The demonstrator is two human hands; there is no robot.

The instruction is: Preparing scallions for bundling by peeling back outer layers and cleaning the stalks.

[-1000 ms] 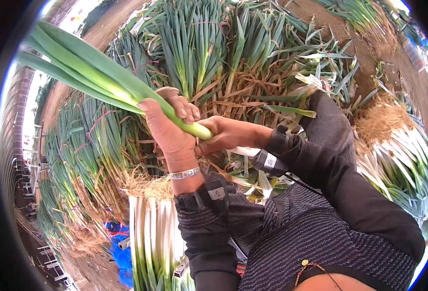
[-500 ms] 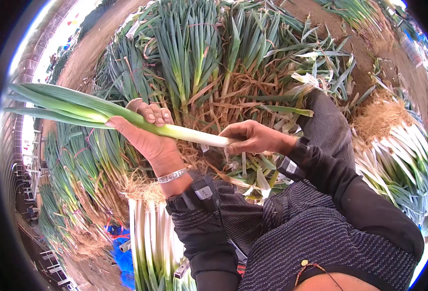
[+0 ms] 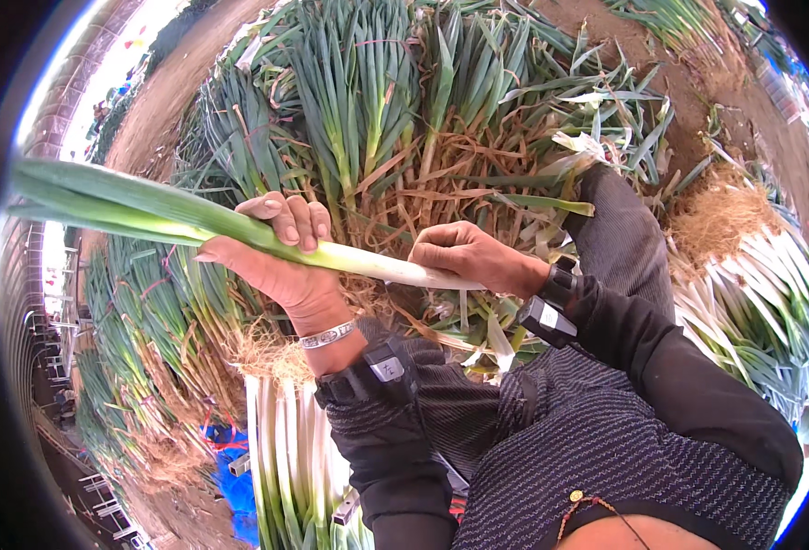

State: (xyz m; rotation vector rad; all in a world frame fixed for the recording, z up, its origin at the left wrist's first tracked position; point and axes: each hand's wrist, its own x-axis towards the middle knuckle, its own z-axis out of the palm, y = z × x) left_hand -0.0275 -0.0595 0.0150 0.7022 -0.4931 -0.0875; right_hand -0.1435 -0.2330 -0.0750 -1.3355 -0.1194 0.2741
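A single large green onion (image 3: 381,266) lies slanted across the middle, its leaves to the far left and its pale shank to the right. My left hand (image 3: 285,280) is wrapped round it where green turns to white, with the thumb below and the fingers above. Over the white shank, my right hand (image 3: 478,259) is closed with curled fingers, gripping it close to its right end. That end pokes out just under the knuckles. Part of the shank is hidden behind the right fingers.
Banded bundles of untrimmed green onions (image 3: 358,82) stand ahead. More onions (image 3: 157,302) line the left. White-stalked onions lie at my right (image 3: 743,293) and by my left forearm (image 3: 285,440). Dry peeled leaves (image 3: 459,174) litter the ground before my knee. Blue sheeting (image 3: 233,481) shows at lower left.
My right hand has gone from pinching the shank's tip to a closed fist over it, so the white end now shows beyond. The onion has shifted slightly; my left hand keeps its hold.
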